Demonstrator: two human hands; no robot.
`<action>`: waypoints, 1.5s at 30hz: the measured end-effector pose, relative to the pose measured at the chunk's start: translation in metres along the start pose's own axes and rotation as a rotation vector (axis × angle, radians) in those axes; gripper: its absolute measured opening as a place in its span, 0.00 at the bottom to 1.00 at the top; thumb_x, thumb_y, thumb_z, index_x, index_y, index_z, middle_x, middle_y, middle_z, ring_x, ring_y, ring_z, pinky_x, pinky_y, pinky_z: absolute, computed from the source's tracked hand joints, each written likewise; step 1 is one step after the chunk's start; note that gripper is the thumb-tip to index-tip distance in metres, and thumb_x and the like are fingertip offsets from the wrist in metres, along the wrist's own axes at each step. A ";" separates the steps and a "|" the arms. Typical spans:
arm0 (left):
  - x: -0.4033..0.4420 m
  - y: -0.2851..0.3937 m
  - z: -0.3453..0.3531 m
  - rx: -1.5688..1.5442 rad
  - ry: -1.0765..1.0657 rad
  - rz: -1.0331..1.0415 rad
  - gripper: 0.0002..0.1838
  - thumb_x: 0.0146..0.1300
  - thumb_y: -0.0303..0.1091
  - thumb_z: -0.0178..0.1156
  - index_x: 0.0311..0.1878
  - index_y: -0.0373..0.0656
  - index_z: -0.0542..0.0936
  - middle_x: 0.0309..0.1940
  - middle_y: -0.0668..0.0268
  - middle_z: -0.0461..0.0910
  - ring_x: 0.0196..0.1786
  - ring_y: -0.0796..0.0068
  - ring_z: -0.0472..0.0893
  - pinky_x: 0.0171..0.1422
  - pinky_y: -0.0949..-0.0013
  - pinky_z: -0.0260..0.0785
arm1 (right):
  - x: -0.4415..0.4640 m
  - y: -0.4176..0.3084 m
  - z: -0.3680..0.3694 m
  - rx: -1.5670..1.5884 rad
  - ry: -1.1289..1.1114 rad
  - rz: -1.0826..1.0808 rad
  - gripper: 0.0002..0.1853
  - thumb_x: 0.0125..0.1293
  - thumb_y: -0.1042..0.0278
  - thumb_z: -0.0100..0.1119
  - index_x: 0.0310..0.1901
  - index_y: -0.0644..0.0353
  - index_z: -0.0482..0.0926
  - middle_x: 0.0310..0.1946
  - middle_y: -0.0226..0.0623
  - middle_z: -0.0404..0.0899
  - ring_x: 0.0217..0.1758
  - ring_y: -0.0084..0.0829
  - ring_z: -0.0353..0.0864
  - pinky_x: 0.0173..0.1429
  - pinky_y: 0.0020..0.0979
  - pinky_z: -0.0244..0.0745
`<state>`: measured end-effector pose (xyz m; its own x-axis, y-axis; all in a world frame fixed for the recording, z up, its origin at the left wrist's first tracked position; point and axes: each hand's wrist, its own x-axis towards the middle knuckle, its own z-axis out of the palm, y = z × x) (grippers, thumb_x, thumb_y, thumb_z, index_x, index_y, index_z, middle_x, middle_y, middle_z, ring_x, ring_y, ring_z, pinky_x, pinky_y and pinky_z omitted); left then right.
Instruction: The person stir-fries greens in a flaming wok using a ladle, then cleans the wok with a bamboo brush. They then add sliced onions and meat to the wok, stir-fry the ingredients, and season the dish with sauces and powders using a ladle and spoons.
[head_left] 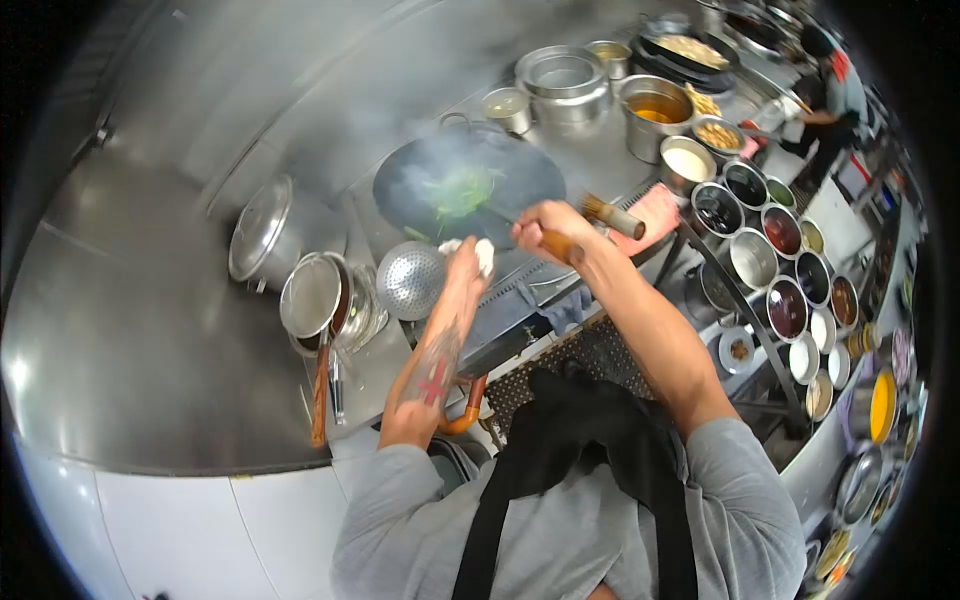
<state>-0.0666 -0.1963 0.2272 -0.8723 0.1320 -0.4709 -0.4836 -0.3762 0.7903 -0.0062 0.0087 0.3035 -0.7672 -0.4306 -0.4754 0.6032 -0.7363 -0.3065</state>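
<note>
A large dark wok (405,185) gives off steam, with green vegetables (462,192) inside it. At the wok's near edge, my left hand (465,262) is closed on a white cloth (485,258). My right hand (548,228) is wrapped round the wooden handle (562,248) of a long metal utensil that reaches into the wok; its head is partly hidden by steam and greens. Just left of my left hand lies a round perforated skimmer (411,281). A bamboo brush (615,216) rests right of my right hand, beside a pink cloth (655,215).
Strainers (312,295) and a lidded pot (262,235) stand at the left. Behind the wok are metal pots (563,85) and a pot of orange liquid (656,108). Several sauce containers (752,258) line the right side. Another person (838,100) works at the far right.
</note>
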 end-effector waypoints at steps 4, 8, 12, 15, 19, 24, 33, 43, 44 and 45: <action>-0.106 -0.040 -0.026 0.150 -0.115 -0.054 0.06 0.69 0.36 0.56 0.38 0.46 0.76 0.27 0.66 0.80 0.26 0.74 0.80 0.26 0.67 0.73 | -0.147 0.074 -0.048 -0.027 0.027 -0.200 0.20 0.67 0.78 0.46 0.60 0.62 0.64 0.31 0.38 0.72 0.19 0.16 0.63 0.18 0.18 0.62; -0.188 -0.086 -0.018 0.316 -0.322 -0.125 0.04 0.67 0.29 0.52 0.37 0.40 0.75 0.27 0.62 0.79 0.24 0.72 0.78 0.23 0.70 0.69 | -0.280 0.185 -0.083 -0.087 0.223 -0.507 0.33 0.66 0.80 0.48 0.73 0.56 0.54 0.38 0.38 0.74 0.19 0.15 0.61 0.19 0.19 0.61; -0.221 -0.127 0.017 0.252 -0.665 -0.349 0.07 0.71 0.31 0.47 0.38 0.40 0.72 0.30 0.56 0.79 0.23 0.71 0.75 0.20 0.70 0.65 | -0.382 0.287 -0.081 0.136 0.409 -0.801 0.33 0.66 0.81 0.49 0.73 0.55 0.56 0.38 0.35 0.74 0.19 0.15 0.62 0.18 0.19 0.60; -0.266 -0.156 0.063 0.268 -0.772 -0.549 0.09 0.74 0.35 0.44 0.40 0.42 0.71 0.29 0.56 0.78 0.22 0.71 0.72 0.21 0.70 0.63 | -0.443 0.353 -0.067 0.233 0.682 -1.069 0.34 0.65 0.80 0.52 0.72 0.53 0.59 0.38 0.37 0.75 0.18 0.14 0.61 0.16 0.18 0.57; -0.308 -0.202 0.110 0.267 -0.983 -0.895 0.12 0.73 0.39 0.45 0.41 0.41 0.71 0.28 0.58 0.76 0.21 0.73 0.70 0.23 0.71 0.61 | -0.513 0.400 -0.084 0.299 0.958 -1.409 0.32 0.65 0.80 0.47 0.72 0.57 0.57 0.41 0.40 0.76 0.18 0.15 0.60 0.16 0.19 0.57; -0.357 -0.223 0.136 0.379 -1.021 -0.979 0.16 0.71 0.40 0.47 0.35 0.36 0.74 0.27 0.60 0.75 0.21 0.75 0.67 0.24 0.72 0.59 | -0.594 0.384 -0.165 -0.279 2.016 -0.925 0.34 0.64 0.75 0.51 0.72 0.63 0.56 0.27 0.41 0.78 0.21 0.29 0.77 0.21 0.32 0.70; -0.327 -0.225 0.193 0.627 -1.128 -0.777 0.13 0.70 0.38 0.46 0.35 0.39 0.73 0.25 0.62 0.74 0.17 0.77 0.65 0.21 0.72 0.57 | -0.567 0.463 -0.273 -0.923 2.440 -0.270 0.34 0.58 0.78 0.50 0.69 0.66 0.60 0.34 0.62 0.79 0.35 0.57 0.82 0.41 0.50 0.79; -0.340 -0.240 0.284 0.690 -1.249 -0.452 0.12 0.70 0.35 0.49 0.32 0.40 0.75 0.22 0.66 0.74 0.20 0.75 0.73 0.20 0.70 0.62 | -0.499 0.539 -0.177 -0.680 2.396 -0.233 0.38 0.59 0.79 0.49 0.73 0.48 0.59 0.34 0.49 0.74 0.30 0.52 0.79 0.38 0.46 0.78; -0.335 -0.257 0.291 0.651 -1.298 -0.470 0.10 0.69 0.34 0.49 0.33 0.41 0.74 0.22 0.66 0.74 0.20 0.75 0.74 0.20 0.70 0.63 | -0.504 0.532 -0.182 -0.680 2.486 -0.293 0.36 0.61 0.77 0.50 0.73 0.47 0.61 0.34 0.47 0.75 0.30 0.51 0.80 0.36 0.45 0.78; -0.335 -0.271 0.302 0.599 -1.347 -0.483 0.09 0.69 0.33 0.49 0.33 0.42 0.74 0.22 0.67 0.74 0.20 0.75 0.74 0.20 0.70 0.63 | -0.507 0.521 -0.175 -0.682 2.499 -0.293 0.36 0.61 0.77 0.50 0.73 0.47 0.61 0.34 0.47 0.75 0.30 0.51 0.80 0.36 0.45 0.78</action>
<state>0.3349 0.1380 0.2888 0.1107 0.9506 -0.2900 -0.3990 0.3098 0.8630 0.7353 -0.0654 0.2409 0.3413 0.9277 0.1515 0.8988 -0.2750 -0.3413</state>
